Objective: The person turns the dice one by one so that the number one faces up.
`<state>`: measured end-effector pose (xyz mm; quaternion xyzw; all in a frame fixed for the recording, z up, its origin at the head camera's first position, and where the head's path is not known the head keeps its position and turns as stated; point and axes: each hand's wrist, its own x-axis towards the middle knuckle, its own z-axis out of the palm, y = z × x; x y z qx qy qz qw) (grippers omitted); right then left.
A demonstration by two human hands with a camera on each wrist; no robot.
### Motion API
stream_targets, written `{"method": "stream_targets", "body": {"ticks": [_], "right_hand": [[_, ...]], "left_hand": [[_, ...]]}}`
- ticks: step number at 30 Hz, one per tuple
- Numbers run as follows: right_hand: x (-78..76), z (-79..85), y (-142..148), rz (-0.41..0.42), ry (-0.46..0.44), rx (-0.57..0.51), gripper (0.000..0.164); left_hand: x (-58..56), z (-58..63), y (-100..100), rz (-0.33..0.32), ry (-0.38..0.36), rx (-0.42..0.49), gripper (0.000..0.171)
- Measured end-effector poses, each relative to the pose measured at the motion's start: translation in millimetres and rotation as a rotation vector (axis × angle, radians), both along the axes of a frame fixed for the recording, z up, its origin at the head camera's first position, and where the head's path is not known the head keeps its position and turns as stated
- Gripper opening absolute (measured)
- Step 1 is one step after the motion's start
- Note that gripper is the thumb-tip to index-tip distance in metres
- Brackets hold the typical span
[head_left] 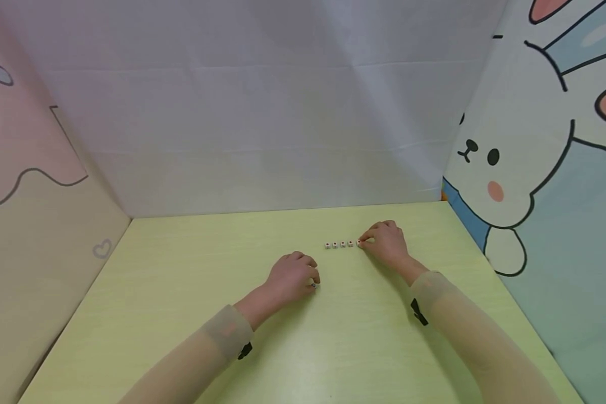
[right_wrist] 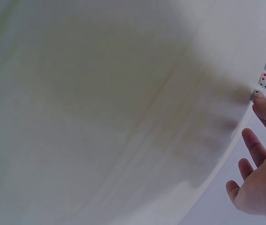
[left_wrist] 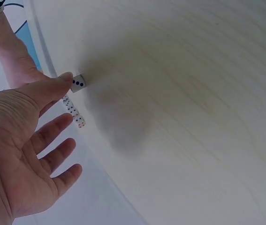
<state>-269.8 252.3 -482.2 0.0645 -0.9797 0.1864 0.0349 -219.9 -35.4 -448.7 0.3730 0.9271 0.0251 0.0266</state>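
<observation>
Several small white dice (head_left: 335, 245) stand in a row on the table, red and blue pips showing in the right wrist view. At the right end of that row my right hand (head_left: 385, 244) pinches another die (right_wrist: 255, 95) between thumb and forefinger, beside the die with red pips (right_wrist: 265, 80). My left hand (head_left: 294, 277) is nearer to me and left of the row. It pinches a die (left_wrist: 78, 83) with dark pips at its thumb tip, over the table, while its other fingers spread loosely.
The pale yellow-green table (head_left: 182, 269) meets a white cloth backdrop (head_left: 262, 129) behind the row. On the right stands a panel with a cartoon rabbit (head_left: 515, 168); a pink and cream panel (head_left: 35, 235) borders the left side.
</observation>
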Motion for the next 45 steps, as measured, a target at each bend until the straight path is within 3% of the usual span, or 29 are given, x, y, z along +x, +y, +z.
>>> {"method": "stream_targets", "body": {"ticks": [9,16,20,27,34,37,45], "right_hand": [[-1.3,0.5,-1.1,-0.006,-0.003,-0.005,0.017],[-1.9,0.9,-0.9,-0.012,-0.01,-0.013,0.018],[-1.9,0.1,-1.5,-0.01,-0.01,-0.011,0.018],[-2.6,-1.9,-1.4,-0.013,-0.007,-0.008,0.018],[-3.2,-2.6,-1.6,-0.023,-0.016,-0.009,0.019],[-2.8,-2.8,-1.8,-0.023,-0.018,-0.005,0.019],[-1.2,-2.1,-1.9,-0.009,-0.007,-0.008,0.019]], "left_hand": [[-3.3,-1.0,1.7,0.004,0.009,-0.032,0.006],[-4.6,0.0,-1.1,0.021,-0.017,0.032,0.005],[-7.1,-4.2,-5.6,0.08,-0.105,0.164,0.004],[-13.3,-10.2,-13.0,0.208,-0.326,0.532,0.01],[-15.4,-21.4,-17.3,0.284,-0.4,0.689,0.015],[-11.6,-27.0,-16.1,0.308,-0.388,0.688,0.013],[-0.1,-35.0,-11.3,0.327,-0.294,0.572,0.009]]}}
